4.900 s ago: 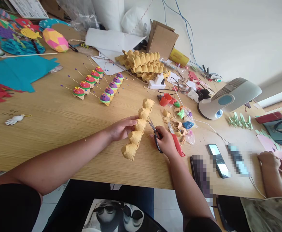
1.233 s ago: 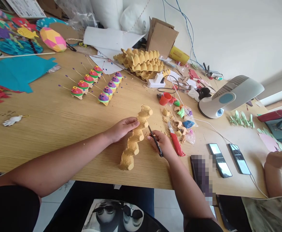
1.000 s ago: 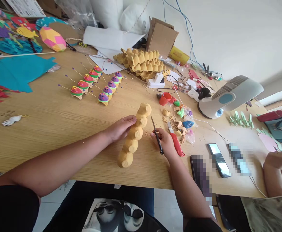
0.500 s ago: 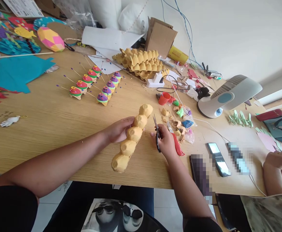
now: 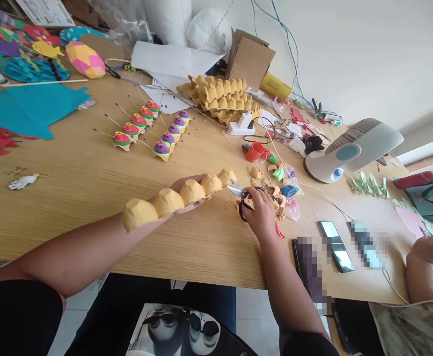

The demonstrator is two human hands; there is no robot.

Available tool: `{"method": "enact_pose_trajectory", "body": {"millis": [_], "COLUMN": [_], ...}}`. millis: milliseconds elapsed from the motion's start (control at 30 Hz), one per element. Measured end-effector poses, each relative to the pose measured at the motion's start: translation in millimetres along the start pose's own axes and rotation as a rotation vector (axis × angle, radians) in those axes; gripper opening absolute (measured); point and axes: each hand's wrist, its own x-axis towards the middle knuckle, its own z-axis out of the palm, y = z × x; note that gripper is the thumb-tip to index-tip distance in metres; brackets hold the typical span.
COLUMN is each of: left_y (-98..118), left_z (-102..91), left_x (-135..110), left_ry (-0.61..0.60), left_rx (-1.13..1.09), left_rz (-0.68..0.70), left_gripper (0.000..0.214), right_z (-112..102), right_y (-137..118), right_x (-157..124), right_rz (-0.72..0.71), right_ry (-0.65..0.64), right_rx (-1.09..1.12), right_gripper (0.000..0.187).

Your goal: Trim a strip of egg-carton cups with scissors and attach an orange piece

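A yellow strip of egg carton (image 5: 167, 201) with a row of domed cups lies across my left hand (image 5: 192, 203), whose fingers grip it from beneath and are partly hidden by it. The strip slants from over my forearm up to the right. In my right hand (image 5: 263, 215) I hold black-handled scissors (image 5: 243, 196), blades parted and pointing left, close to the strip's right end. Whether the blades touch the carton I cannot tell. Under and beside my right hand lie a red-handled tool (image 5: 279, 230), mostly covered, and carton scraps (image 5: 255, 172).
Painted carton strips with pins, one red-green (image 5: 130, 129) and one purple-yellow (image 5: 167, 140), stand at back left. Stacked egg trays (image 5: 220, 94), a red cup (image 5: 254, 152), clay bags (image 5: 289, 191), a white fan (image 5: 344, 151) and phones (image 5: 335, 245) lie beyond. Another person's hands (image 5: 429, 252) rest at far right.
My left hand has turned the carton strip from steep to nearly level, its near end swinging left. The scissors have rotated, so the blades now point left at the strip's end.
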Motion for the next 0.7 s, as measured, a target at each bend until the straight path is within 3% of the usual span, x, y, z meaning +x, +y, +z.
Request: {"method": "enact_pose_trajectory", "body": {"millis": [67, 200, 700], "left_y": [1, 2, 12], "left_z": [1.9, 2.5, -4.7], "left_x": [-3, -6, -3], "left_ry": [0.029, 0.082, 0.054], "left_rx": [-0.133, -0.288, -0.460], "left_rz": [-0.086, -0.105, -0.245], "left_gripper": [0.013, 0.004, 0.024], "right_z": [0, 0, -6], "right_y": [0, 0, 1], "right_x": [0, -2, 1], "right_rz": [-0.027, -0.071, -0.176], "right_ry": [-0.018, -0.037, -0.117], "right_rx": [-0.037, -0.103, -0.142], "right_gripper": [0.028, 0.034, 0.029]}}
